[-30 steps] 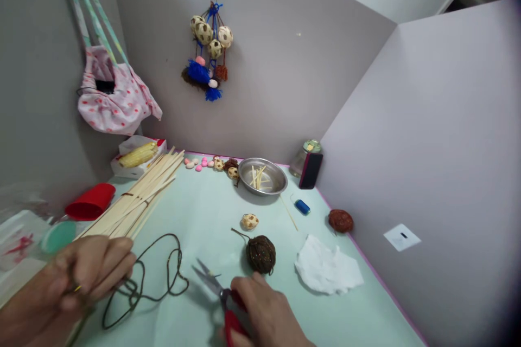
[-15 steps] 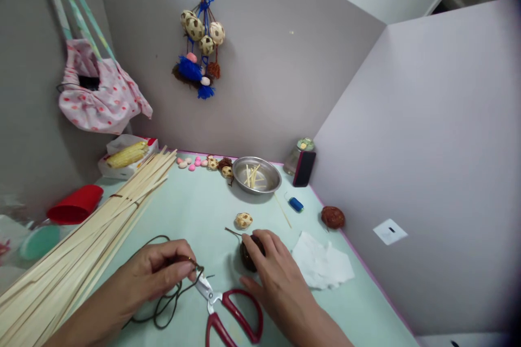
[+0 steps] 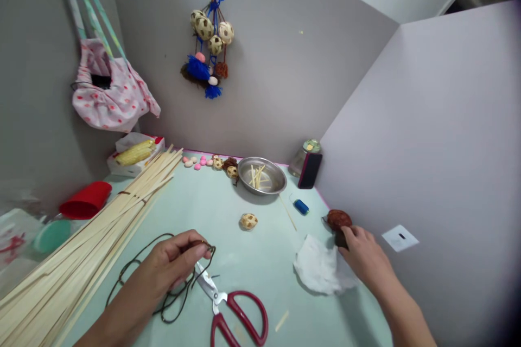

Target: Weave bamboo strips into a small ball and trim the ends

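Between the thumb and fingers of my left hand [image 3: 179, 261] is a dark brown cord [image 3: 213, 252], its loose loops trailing over the table. Red-handled scissors [image 3: 217, 297] lie just under that hand, blades slightly apart. At the table's right edge my right hand [image 3: 364, 255] grips a dark brown ball of yarn [image 3: 340, 240], mostly hidden by the fingers. It sits right beside a reddish-brown ball of yarn [image 3: 338, 219]. A crumpled white tissue [image 3: 317, 265] lies to the left of my right hand. One small woven ball [image 3: 248, 221] rests mid-table.
Long pale strips [image 3: 106, 233] lie bundled along the left, near a red cup [image 3: 86, 200]. At the back stand a metal bowl [image 3: 277, 187] holding short strips, a phone [image 3: 310, 171] and a jar [image 3: 298, 162]. A blue thread spool [image 3: 302, 206] lies nearby.
My right hand has carried the dark yarn ball from mid-table to the right edge, beside the reddish-brown ball. My left hand keeps its pinch on the cord. The view has shifted slightly.
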The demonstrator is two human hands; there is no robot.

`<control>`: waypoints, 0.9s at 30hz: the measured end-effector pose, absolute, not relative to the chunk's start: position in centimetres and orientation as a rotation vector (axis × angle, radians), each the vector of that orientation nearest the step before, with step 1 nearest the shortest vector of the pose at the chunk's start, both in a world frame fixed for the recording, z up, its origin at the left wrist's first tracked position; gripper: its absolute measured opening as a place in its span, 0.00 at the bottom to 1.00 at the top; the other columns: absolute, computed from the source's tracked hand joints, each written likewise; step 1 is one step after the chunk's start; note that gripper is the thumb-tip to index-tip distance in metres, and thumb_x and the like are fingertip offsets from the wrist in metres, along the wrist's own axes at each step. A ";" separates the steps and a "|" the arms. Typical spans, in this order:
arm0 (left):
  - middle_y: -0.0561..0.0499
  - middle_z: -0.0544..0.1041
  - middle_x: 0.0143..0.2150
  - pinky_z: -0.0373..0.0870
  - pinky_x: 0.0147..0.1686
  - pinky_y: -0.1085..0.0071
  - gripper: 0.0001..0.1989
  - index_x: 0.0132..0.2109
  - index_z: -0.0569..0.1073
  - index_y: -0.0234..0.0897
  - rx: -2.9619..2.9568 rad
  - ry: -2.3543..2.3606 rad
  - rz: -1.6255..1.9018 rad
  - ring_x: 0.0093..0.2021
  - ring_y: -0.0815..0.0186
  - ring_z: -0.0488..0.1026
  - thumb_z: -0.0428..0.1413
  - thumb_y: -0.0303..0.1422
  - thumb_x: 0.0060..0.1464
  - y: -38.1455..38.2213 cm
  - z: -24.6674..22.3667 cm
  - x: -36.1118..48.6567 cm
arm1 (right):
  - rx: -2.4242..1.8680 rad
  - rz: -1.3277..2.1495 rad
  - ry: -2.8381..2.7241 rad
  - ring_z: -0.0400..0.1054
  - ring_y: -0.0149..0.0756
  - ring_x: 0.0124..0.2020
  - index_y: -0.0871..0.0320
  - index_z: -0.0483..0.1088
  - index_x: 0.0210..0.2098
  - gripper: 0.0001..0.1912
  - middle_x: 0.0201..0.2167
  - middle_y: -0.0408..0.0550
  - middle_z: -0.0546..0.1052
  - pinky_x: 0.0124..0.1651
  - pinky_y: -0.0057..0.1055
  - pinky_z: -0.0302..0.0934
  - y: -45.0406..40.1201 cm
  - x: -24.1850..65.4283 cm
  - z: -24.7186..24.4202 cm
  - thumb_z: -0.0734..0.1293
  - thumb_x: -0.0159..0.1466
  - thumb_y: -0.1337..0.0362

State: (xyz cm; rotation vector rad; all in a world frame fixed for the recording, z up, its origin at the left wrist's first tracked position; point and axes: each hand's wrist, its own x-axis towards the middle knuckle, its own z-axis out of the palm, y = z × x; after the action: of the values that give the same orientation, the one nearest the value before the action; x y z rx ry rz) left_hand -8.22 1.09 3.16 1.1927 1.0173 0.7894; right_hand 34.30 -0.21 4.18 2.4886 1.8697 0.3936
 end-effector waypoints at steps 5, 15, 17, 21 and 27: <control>0.59 0.59 0.22 0.53 0.24 0.72 0.16 0.35 0.73 0.41 1.302 1.230 0.924 0.23 0.68 0.54 0.53 0.49 0.58 1.0 3.1 -7.0 | 2.434 -0.906 2.533 0.69 0.41 0.33 0.56 0.75 0.35 0.16 0.34 0.53 0.76 0.37 0.36 0.62 -1.3 24.4 5.3 0.59 0.68 0.55; 0.51 0.78 0.32 0.66 0.36 0.72 0.11 0.38 0.75 0.42 1.964 0.858 0.743 0.33 0.63 0.74 0.49 0.36 0.64 -1.0 1.3 -4.9 | 1.751 -3.573 1.116 0.39 0.19 0.16 0.64 0.73 0.31 0.16 0.16 0.32 0.59 0.17 0.18 0.36 0.2 11.8 2.0 0.76 0.56 0.57; 0.52 0.75 0.29 0.65 0.33 0.72 0.12 0.36 0.74 0.41 1.875 0.930 0.708 0.30 0.64 0.71 0.49 0.39 0.64 -0.9 1.5 -4.8 | 1.797 -3.660 1.106 0.40 0.18 0.17 0.64 0.74 0.31 0.14 0.18 0.35 0.63 0.17 0.17 0.39 1.0 13.3 2.3 0.77 0.55 0.59; 0.55 0.70 0.26 0.62 0.29 0.72 0.16 0.32 0.73 0.42 1.600 1.145 0.713 0.28 0.64 0.65 0.51 0.46 0.61 -0.2 2.0 -4.7 | 1.998 -3.633 1.371 0.48 0.19 0.19 0.65 0.76 0.33 0.13 0.24 0.40 0.68 0.19 0.16 0.48 1.4 15.6 3.5 0.75 0.59 0.59; 0.52 0.79 0.39 0.65 0.38 0.69 0.17 0.41 0.79 0.44 1.247 1.262 0.916 0.30 0.65 0.67 0.53 0.49 0.58 1.0 1.4 -6.1 | 2.077 -3.505 1.668 0.61 0.23 0.23 0.60 0.78 0.38 0.13 0.28 0.43 0.74 0.23 0.18 0.56 1.3 16.6 4.2 0.75 0.58 0.58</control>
State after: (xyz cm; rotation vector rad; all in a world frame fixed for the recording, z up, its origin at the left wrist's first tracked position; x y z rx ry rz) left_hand -6.06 1.00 1.37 1.2467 1.2624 0.9162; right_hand 16.56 1.29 4.20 2.0766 1.6680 -3.5049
